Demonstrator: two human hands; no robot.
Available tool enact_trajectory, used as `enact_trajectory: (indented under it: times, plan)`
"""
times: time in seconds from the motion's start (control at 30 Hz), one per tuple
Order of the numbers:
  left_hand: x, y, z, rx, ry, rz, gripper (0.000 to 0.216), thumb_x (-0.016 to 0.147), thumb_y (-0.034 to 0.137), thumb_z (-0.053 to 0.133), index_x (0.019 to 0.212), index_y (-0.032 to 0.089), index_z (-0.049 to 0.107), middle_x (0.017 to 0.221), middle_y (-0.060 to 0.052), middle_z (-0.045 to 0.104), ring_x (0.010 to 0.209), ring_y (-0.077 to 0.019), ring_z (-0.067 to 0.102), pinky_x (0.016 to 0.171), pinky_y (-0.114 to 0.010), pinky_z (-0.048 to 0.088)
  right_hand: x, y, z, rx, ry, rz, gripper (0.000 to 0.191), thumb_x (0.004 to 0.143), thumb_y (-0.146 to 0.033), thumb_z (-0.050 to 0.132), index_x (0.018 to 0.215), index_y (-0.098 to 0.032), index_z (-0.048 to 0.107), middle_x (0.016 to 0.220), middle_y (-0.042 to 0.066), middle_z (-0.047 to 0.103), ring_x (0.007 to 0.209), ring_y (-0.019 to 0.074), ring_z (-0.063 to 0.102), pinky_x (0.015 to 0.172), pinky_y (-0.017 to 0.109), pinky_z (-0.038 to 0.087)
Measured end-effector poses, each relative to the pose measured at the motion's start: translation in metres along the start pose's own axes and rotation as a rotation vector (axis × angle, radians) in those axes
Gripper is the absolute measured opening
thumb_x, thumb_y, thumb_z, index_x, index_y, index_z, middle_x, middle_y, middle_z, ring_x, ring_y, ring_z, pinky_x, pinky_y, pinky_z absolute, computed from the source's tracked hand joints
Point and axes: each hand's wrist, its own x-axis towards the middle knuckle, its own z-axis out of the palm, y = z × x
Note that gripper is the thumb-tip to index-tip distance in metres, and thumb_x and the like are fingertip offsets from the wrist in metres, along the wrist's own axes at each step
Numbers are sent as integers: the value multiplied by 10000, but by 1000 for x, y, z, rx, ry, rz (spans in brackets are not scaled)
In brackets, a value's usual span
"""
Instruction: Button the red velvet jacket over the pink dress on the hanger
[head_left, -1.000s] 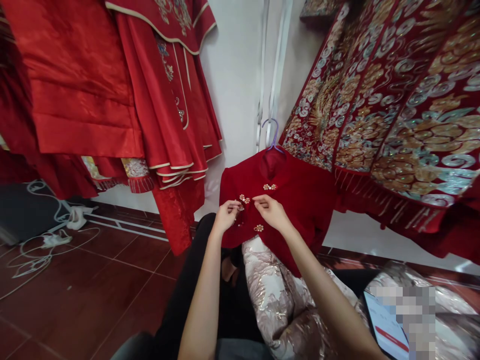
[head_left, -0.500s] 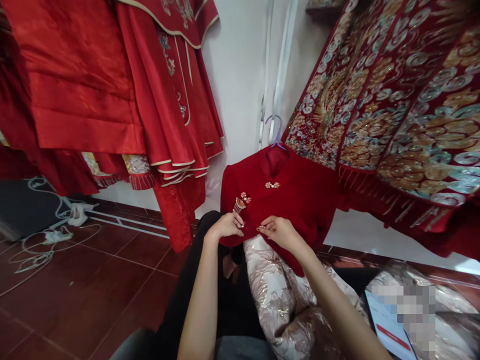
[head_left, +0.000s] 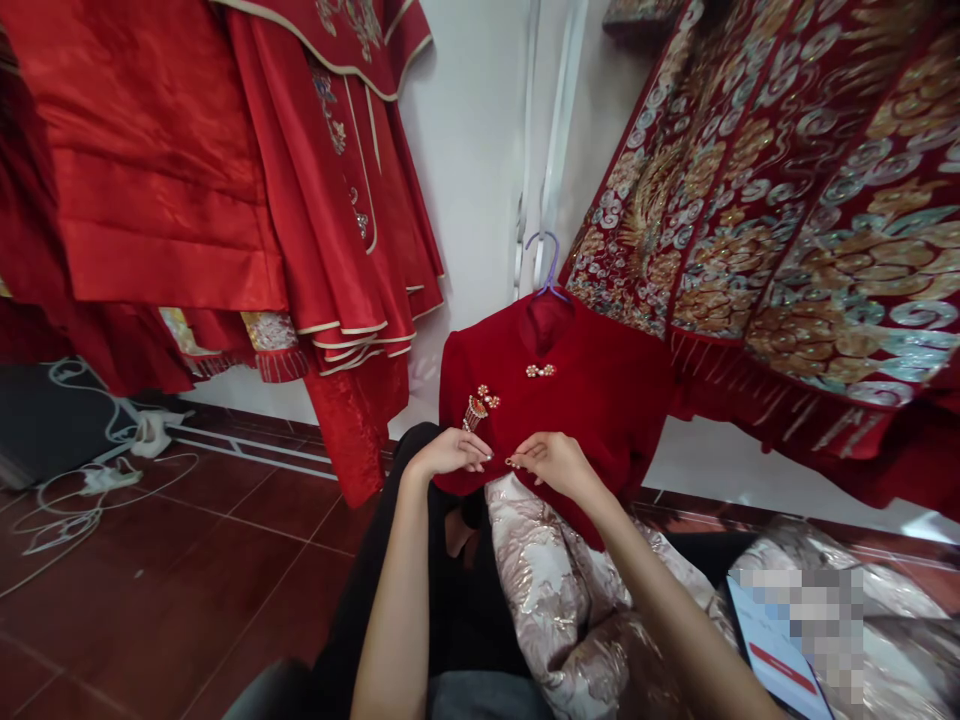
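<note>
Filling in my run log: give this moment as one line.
left hand: pinching red top | right hand: on lowest clasp | top on hanger | tassel clasp free

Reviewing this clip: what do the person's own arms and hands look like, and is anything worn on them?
Both forearms are bare up to the bottom edge of the picture, with no sleeves in view. The left hand and right hand wear no gloves. No watch or bracelet shows on either wrist. The fingers are too small to tell whether there are rings.
</note>
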Motion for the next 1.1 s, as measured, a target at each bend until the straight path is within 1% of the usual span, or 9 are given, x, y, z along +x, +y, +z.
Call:
enact_trajectory:
  times: [0.1,0.23,0.37,0.47,0.6,0.73,0.8,1.0,1.1]
  plan:
    - [2,3,4,32,35,29,233,564,55,667,792,100,649,665,-24,674,603,-116,621,642,-248,489,2,-3,1,209,37,65,137,676,-273,710,732,-151,681,679,35,707,590,148,671,530,227,563]
    - [11,-1,9,69,89,63,223,540,27,663,740,117,619,631,5,647,582,-96,590,604,-215,460,5,-7,15,313,77,-21,217,685,-328,706,795,-142,688,723,49,713,623,153,675,593,254,576]
    - [18,-8,11,80,128,41,181,554,38,649,706,122,599,563,27,614,519,-88,558,540,-201,422,8,-3,33,150,190,-100,161,716,-296,680,781,-149,683,719,46,709,626,152,666,604,249,552]
    - [18,-9,11,64,145,0,167,543,58,677,692,114,624,549,21,618,528,-97,574,548,-207,436,9,4,41,34,216,-140,116,736,-264,660,770,-155,678,715,44,709,620,148,660,626,249,533]
    - [13,-6,9,-8,153,-50,212,521,140,748,716,105,671,608,-17,670,603,-130,628,645,-247,490,9,10,40,-11,219,-176,118,750,-263,648,786,-157,684,747,49,713,630,149,657,636,249,520]
    - [7,-4,8,-70,140,-55,295,482,197,789,744,98,698,673,-49,703,647,-144,646,712,-271,504,9,8,34,40,126,-139,113,739,-258,661,786,-163,698,733,33,716,635,142,661,612,226,512]
    - [6,-3,8,-82,143,-50,307,466,201,798,737,96,701,684,-55,708,654,-145,650,722,-271,506,9,8,33,50,114,-122,115,739,-262,661,786,-164,699,730,30,716,638,142,661,606,221,510]
    - [6,-2,9,-72,160,-37,259,509,210,789,727,95,709,646,-43,700,630,-134,647,689,-255,511,8,14,43,-79,218,-208,129,774,-262,617,810,-155,680,779,48,696,615,139,633,647,252,507]
    - [9,-4,10,-64,184,-32,219,541,206,783,715,92,714,600,-34,685,603,-127,638,684,-255,514,7,15,46,-113,237,-220,143,788,-273,598,817,-155,674,785,52,682,610,139,623,646,257,504]
